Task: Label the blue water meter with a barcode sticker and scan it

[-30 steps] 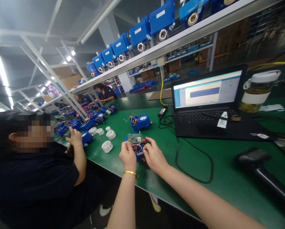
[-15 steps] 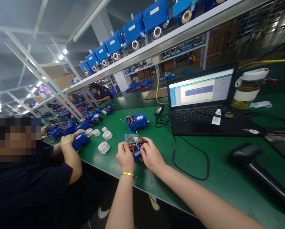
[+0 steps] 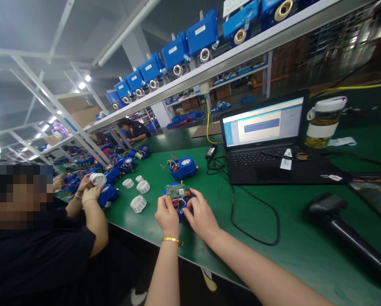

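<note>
At the near edge of the green table point(image 3: 292, 238), a blue meter point(image 3: 179, 203) is gripped between both hands, just as in the two earlier pictures; no real shift of the meter is seen, only a small slide of the view. The left hand point(image 3: 167, 216) is closed on the meter's left side, thumb up by the small green circuit board point(image 3: 175, 191). The right hand point(image 3: 200, 216) is curled on the right side, fingers pressed into the open top where red and dark wires are bunched. The fiddling with the wiring is judged to be under way, not finished, since the board is raised above the body and no cover is fitted.

The meter is seen as a blue housing, open on top, the board tilted up at its back edge. A second blue meter point(image 3: 183, 166) with a round dial is set farther back, well apart. White ribbed rings point(image 3: 138, 203) are scattered to the left. Since a second ago, a white ring point(image 3: 97, 179) has been lifted by the co-worker's hands at far left. A laptop point(image 3: 266, 140), a black cable point(image 3: 257, 221) and a black scanner point(image 3: 328, 208) are laid to the right.
</note>
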A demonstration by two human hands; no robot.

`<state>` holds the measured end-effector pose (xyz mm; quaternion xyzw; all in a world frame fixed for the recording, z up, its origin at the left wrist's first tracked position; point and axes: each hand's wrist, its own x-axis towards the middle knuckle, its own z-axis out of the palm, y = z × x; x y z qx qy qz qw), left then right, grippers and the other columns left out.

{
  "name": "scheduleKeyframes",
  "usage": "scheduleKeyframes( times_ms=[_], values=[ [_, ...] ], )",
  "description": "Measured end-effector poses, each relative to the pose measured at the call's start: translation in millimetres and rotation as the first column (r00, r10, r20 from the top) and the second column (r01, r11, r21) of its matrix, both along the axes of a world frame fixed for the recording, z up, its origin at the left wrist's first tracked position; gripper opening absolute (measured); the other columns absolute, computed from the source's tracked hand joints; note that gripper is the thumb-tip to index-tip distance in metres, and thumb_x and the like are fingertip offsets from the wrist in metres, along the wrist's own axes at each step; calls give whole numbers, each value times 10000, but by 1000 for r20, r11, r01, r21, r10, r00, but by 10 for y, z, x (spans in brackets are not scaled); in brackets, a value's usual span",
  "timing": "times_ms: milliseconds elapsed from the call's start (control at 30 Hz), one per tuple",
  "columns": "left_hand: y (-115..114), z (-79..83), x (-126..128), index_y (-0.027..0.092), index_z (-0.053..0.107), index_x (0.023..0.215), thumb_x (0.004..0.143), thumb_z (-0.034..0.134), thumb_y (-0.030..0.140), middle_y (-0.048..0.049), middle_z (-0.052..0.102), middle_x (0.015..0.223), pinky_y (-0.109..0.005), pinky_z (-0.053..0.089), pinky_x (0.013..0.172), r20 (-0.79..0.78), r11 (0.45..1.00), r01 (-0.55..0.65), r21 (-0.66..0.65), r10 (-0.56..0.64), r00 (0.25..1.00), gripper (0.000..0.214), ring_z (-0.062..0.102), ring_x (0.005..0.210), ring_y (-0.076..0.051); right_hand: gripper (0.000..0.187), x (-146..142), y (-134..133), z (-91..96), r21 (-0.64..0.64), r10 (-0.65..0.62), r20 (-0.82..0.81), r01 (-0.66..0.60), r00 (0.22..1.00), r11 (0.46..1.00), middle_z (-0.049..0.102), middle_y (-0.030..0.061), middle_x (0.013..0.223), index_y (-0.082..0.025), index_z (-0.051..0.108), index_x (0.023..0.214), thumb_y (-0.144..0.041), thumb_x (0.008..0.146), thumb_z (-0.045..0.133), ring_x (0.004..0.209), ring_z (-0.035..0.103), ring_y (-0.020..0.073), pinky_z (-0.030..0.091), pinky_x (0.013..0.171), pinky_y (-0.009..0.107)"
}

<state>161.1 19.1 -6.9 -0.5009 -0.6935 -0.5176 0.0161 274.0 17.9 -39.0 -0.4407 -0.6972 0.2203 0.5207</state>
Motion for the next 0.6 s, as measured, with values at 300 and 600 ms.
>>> scheduleKeyframes(
  times_ms=[300, 600],
  values=[
    [11, 13, -64, 219, 533, 768, 828, 376, 421, -18, 640, 653, -245, 417, 559, -10, 1000, -9, -22, 8, 1000, 262, 602, 588, -165, 347, -99, 122, -79, -44, -45, -145, 39, 988, 998, 472, 120, 1226, -166, 476, 908, -214, 680, 733, 1159, 445, 267, 412, 974, 462],
    [-16, 59, -166, 231, 545, 772, 734, 387, 504, -48, 629, 665, -320, 421, 573, 40, 997, 11, -75, -8, 999, 317, 589, 627, -236, 90, 540, 260, 96, -25, 28, -18, -28, 999, 999, 603, 22, 918, -137, 569, 895, -110, 810, 581, 874, 581, 146, 519, 762, 312]
  ],
)
